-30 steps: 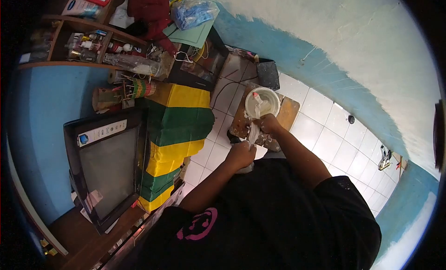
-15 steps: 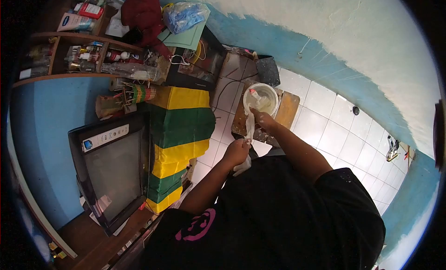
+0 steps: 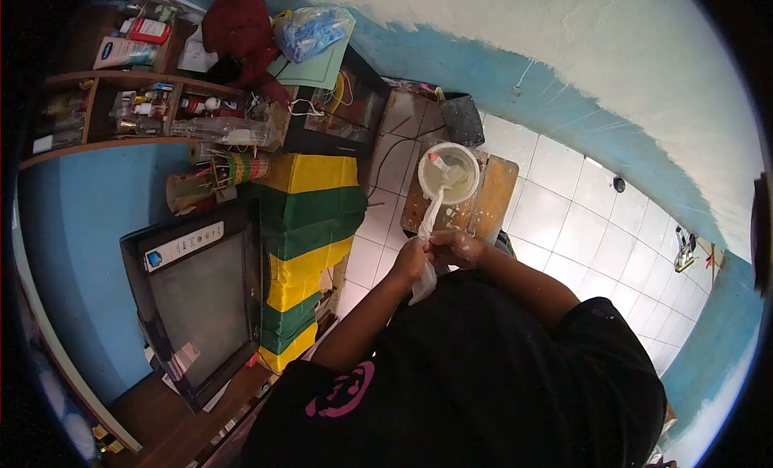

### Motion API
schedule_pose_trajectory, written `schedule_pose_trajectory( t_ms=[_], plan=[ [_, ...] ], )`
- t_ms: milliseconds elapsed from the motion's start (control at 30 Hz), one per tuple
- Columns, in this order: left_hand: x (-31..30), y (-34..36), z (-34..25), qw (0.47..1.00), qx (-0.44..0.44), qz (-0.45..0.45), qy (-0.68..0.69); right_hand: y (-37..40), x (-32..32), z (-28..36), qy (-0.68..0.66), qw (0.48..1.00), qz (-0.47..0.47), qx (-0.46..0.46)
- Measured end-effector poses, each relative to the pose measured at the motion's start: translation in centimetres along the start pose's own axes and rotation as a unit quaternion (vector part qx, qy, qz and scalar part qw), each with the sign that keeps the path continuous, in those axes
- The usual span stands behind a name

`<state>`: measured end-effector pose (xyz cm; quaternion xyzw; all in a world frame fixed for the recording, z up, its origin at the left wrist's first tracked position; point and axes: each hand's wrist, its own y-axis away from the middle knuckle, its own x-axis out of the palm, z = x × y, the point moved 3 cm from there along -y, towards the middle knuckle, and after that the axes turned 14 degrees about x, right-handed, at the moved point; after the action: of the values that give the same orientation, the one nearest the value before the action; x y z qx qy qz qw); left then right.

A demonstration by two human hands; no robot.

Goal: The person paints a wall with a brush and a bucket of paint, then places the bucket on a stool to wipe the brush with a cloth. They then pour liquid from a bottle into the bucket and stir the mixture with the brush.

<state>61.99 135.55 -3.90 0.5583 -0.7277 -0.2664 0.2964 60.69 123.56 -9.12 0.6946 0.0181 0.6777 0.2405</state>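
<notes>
A long whitish strip, perhaps wet plastic or cloth (image 3: 432, 213), runs from inside a white bucket (image 3: 475, 184) down to both my hands. My left hand (image 3: 413, 260) is closed around it near my body, and a loose translucent end hangs below. Close beside it on the right, my right hand (image 3: 456, 247) has its fingers pinched at the same strip. The bucket stands on a worn wooden stool (image 3: 493, 198) and holds a pale substance and an item with a red tip (image 3: 436, 158).
A monitor (image 3: 201, 291) leans at the left beside a yellow and green cloth (image 3: 312, 221). Shelves with bottles (image 3: 141, 140) are at upper left. A dark container (image 3: 463, 120) stands behind the stool on white floor tiles (image 3: 573, 194). A partly painted wall (image 3: 555, 106) runs along the right.
My right hand has moved down from the bucket's edge to beside my left hand. The strip between the bucket and my hands now looks more twisted.
</notes>
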Motion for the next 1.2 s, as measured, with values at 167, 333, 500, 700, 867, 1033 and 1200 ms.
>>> schedule_pose_trajectory(
  t_ms=[167, 333, 500, 700, 867, 1033, 1200],
  plan=[
    [-0.1, -0.2, 0.2, 0.999, 0.029, 0.008, 0.013, -0.2, 0.3, -0.2, 0.025, 0.999, -0.007, -0.025],
    [-0.2, -0.6, 1.0, 0.996, 0.031, -0.075, -0.048, -0.2, 2.0, 0.4, 0.053, 0.997, 0.003, -0.055],
    [-2.1, -2.2, 2.3, 0.997, 0.026, -0.067, 0.017, -3.5, 0.6, -1.2, -0.015, 0.997, -0.01, -0.075],
    [-1.7, -1.8, 1.8, 0.995, 0.002, -0.082, 0.06, -3.3, 2.9, -0.4, -0.034, 0.995, -0.024, -0.095],
    [-0.8, -0.4, 0.7, 0.993, -0.031, -0.089, 0.077, -5.9, -0.5, -2.2, 0.006, 0.984, -0.113, -0.136],
    [-1.3, -1.1, 2.2, 0.992, 0.021, -0.104, 0.066, -6.9, -1.3, -2.3, 0.116, 0.94, -0.216, -0.235],
    [-0.6, -0.7, 1.5, 0.989, 0.0, -0.135, -0.065, -5.2, 0.1, -0.6, 0.495, 0.746, -0.359, -0.263]
  ],
)
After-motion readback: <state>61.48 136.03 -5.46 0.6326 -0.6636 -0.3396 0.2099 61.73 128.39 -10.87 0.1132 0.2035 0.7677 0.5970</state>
